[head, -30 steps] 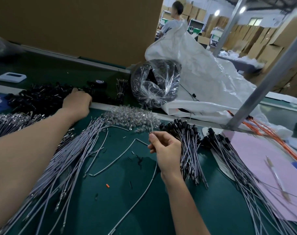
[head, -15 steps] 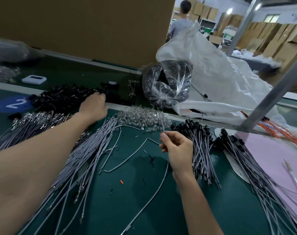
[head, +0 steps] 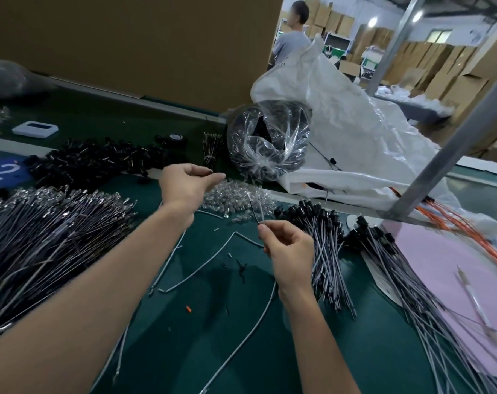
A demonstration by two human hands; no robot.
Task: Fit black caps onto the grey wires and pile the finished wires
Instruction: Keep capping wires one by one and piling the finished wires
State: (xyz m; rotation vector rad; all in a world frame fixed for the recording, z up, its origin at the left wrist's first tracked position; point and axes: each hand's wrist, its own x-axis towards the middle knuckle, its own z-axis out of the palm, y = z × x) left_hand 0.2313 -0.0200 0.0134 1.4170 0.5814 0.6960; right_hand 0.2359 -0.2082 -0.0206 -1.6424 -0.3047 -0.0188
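In the head view our right hand (head: 290,253) closes its grip on a grey wire (head: 243,344), pinching just below the tip so the bare end stands upright to take a cap. Our left hand (head: 189,187) hangs over the tabletop (head: 185,359) near the heap of caps (head: 99,162), its grip pinching what looks like a black cap (head: 209,172), likely bound for that tip. The finished wires (head: 325,245) lie piled just beside the right hand, within easy reach.
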